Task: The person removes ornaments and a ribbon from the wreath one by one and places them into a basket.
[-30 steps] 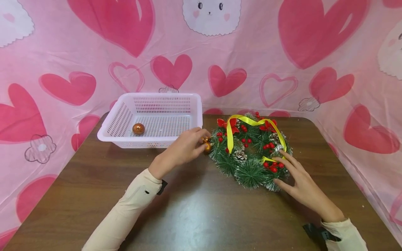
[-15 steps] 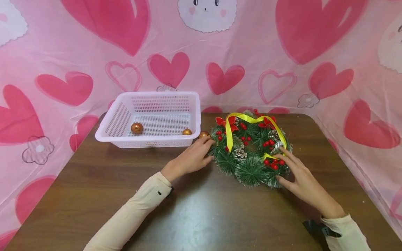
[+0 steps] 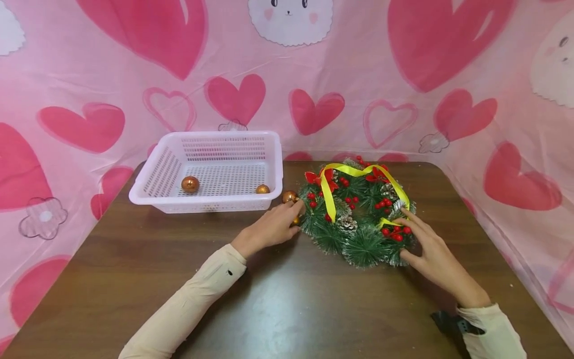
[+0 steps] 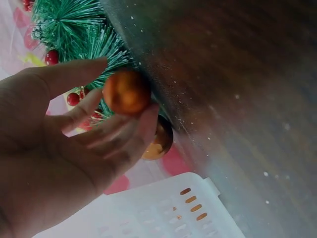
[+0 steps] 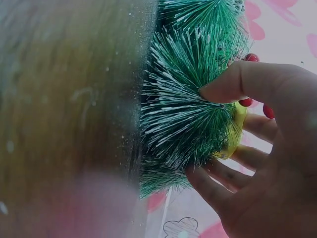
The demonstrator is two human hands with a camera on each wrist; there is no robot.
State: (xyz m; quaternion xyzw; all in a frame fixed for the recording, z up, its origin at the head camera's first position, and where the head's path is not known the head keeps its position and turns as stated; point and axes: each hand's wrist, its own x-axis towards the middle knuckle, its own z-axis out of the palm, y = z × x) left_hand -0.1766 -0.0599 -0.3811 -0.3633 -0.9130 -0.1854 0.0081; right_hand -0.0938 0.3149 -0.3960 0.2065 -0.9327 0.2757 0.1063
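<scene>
A green Christmas wreath (image 3: 365, 245) lies on the table, dressed with red berries, pine cones, red flowers and a yellow ribbon (image 3: 329, 202). At its left edge my left hand (image 3: 271, 227) has thumb and fingers around a small gold bauble (image 4: 127, 91), mostly covered by the hand in the head view. Just beyond those fingers is a larger copper bauble (image 3: 289, 196), partly hidden behind them in the left wrist view. My right hand (image 3: 437, 254) rests on the wreath's right edge, fingers spread near the berries and ribbon, thumb against the green bristles (image 5: 188, 99).
Behind and left of my left hand stands a white slotted basket (image 3: 206, 203). Inside it are a copper bauble (image 3: 190, 184) at left and a smaller gold bauble (image 3: 262, 189) at right. A pink heart-print cloth (image 3: 287, 75) hangs behind the table (image 3: 278, 309).
My left hand has shifted slightly right and down from the basket's corner to the wreath's edge, uncovering the gold bauble in the basket. My right hand has stayed on the wreath.
</scene>
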